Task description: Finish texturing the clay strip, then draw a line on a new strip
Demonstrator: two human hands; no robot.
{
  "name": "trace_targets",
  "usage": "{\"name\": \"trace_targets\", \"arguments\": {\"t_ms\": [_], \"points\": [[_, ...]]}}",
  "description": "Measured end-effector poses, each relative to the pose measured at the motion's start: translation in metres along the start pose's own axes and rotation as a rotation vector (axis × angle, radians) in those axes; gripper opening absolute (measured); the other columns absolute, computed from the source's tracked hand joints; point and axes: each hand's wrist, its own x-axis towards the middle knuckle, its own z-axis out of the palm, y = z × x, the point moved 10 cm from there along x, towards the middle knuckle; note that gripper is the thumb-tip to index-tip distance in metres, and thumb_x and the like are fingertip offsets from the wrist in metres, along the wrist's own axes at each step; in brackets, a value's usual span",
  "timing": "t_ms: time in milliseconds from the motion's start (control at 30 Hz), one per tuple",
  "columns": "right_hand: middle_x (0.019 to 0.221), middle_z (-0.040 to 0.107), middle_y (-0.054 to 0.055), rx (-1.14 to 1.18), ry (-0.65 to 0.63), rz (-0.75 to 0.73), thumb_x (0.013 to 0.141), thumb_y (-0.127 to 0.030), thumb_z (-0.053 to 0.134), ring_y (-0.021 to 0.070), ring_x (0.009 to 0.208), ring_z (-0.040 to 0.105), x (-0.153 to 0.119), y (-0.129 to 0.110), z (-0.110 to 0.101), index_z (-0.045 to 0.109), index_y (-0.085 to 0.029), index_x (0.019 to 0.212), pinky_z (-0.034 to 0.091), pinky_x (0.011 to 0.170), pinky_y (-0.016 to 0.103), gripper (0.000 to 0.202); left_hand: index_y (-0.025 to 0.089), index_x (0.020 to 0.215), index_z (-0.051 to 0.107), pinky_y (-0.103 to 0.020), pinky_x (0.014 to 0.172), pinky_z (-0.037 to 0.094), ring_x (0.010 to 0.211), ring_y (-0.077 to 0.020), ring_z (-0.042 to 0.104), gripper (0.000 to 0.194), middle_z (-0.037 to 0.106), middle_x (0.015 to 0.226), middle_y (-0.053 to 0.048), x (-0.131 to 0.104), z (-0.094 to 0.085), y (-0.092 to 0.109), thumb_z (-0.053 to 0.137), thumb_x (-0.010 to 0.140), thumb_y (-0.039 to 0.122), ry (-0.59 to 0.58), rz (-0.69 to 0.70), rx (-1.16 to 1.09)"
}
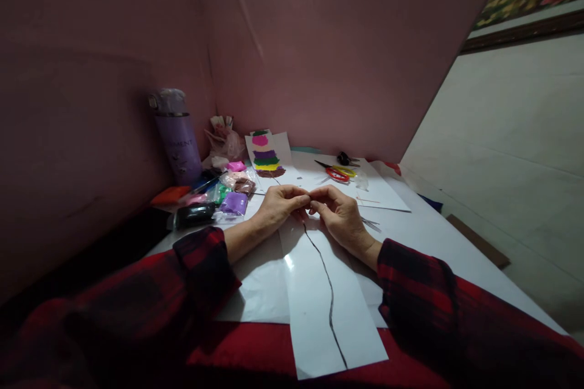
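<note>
Over the white paper strip [314, 310], my left hand [277, 209] and my right hand [341, 217] meet at their fingertips. Both are closed in a pinch, thumb against fingers. Whatever sits between the fingertips is too small and too hidden to name. A dark wavy line [329, 279] runs down the strip from just below my fingers to near its front edge. Whether it is drawn or laid on, I cannot tell. Packets of coloured modelling clay [233, 203] lie left of my left hand, in purple, green, pink, brown and black.
Behind my hands stands a card [267, 155] with coloured bands. Red-handled scissors [336, 174] and yellow-handled scissors [344, 170] lie at the back right, near thin sticks [367, 200]. A purple bottle [177, 140] stands at the left, with a plastic bag [227, 141] beside it.
</note>
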Motion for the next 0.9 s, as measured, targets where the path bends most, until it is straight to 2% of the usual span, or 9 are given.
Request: {"name": "trace_targets", "arguments": {"t_ms": [100, 200, 333, 500, 600, 767, 900], "points": [[0.077, 0.066, 0.002, -0.033, 0.046, 0.011, 0.082, -0.024, 0.061, 0.0166, 0.066, 0.063, 0.002, 0.000, -0.005, 0.062, -0.019, 0.085, 0.053, 0.065, 0.033, 0.005, 0.009, 0.084, 0.071, -0.024, 0.050, 0.051, 0.053, -0.0125, 0.062, 0.037, 0.069, 0.068, -0.006, 0.000, 0.004, 0.000, 0.079, 0.068, 0.041, -0.042, -0.003, -0.041], [0.078, 0.066, 0.003, -0.114, 0.091, 0.033, 0.082, -0.025, 0.062, 0.0171, 0.065, 0.063, 0.002, 0.001, -0.011, 0.062, -0.019, 0.082, 0.052, 0.062, 0.032, 0.006, 0.009, 0.086, 0.071, -0.024, 0.050, 0.051, 0.055, -0.0131, 0.063, 0.038, 0.070, 0.070, -0.006, 0.000, 0.003, 0.000, 0.084, 0.063, 0.036, -0.028, -0.007, -0.066], [0.074, 0.066, 0.003, -0.102, 0.046, 0.023, 0.082, -0.023, 0.060, 0.0174, 0.064, 0.063, 0.003, 0.000, -0.007, 0.066, -0.018, 0.082, 0.051, 0.059, 0.030, 0.007, 0.007, 0.088, 0.069, -0.023, 0.049, 0.050, 0.054, -0.0132, 0.063, 0.038, 0.069, 0.067, -0.005, 0.000, -0.002, -0.002, 0.084, 0.062, 0.030, 0.021, -0.016, -0.066], [0.073, 0.065, 0.003, -0.115, 0.018, -0.054, 0.084, -0.020, 0.059, 0.0171, 0.064, 0.062, 0.000, -0.006, -0.004, 0.067, -0.018, 0.083, 0.051, 0.060, 0.031, 0.009, 0.007, 0.082, 0.067, -0.023, 0.047, 0.050, 0.052, -0.0127, 0.062, 0.030, 0.068, 0.066, -0.005, 0.001, 0.002, -0.003, 0.080, 0.065, 0.029, -0.032, -0.019, -0.050], [0.075, 0.064, 0.003, -0.141, 0.001, -0.101, 0.083, -0.017, 0.058, 0.0166, 0.064, 0.062, -0.001, -0.012, -0.002, 0.068, -0.019, 0.082, 0.052, 0.062, 0.031, 0.010, 0.008, 0.078, 0.065, -0.023, 0.047, 0.050, 0.048, -0.0121, 0.060, 0.026, 0.065, 0.060, -0.003, 0.001, 0.000, -0.003, 0.079, 0.066, 0.026, -0.019, -0.018, -0.024], [0.078, 0.066, 0.004, -0.132, 0.014, -0.067, 0.084, -0.019, 0.058, 0.0165, 0.063, 0.063, -0.001, -0.013, -0.002, 0.066, -0.018, 0.085, 0.052, 0.061, 0.030, 0.008, 0.009, 0.077, 0.063, -0.023, 0.046, 0.050, 0.045, -0.0107, 0.058, 0.025, 0.065, 0.058, -0.002, 0.001, -0.003, 0.000, 0.079, 0.066, 0.025, 0.014, 0.004, -0.020], [0.078, 0.067, 0.004, -0.206, 0.036, -0.039, 0.082, -0.019, 0.059, 0.0171, 0.064, 0.064, 0.000, -0.010, -0.004, 0.064, -0.018, 0.083, 0.051, 0.061, 0.030, 0.005, 0.007, 0.083, 0.065, -0.025, 0.047, 0.052, 0.049, -0.0123, 0.061, 0.032, 0.067, 0.064, -0.004, 0.001, 0.000, -0.002, 0.081, 0.065, 0.028, -0.004, -0.002, -0.089]]}}
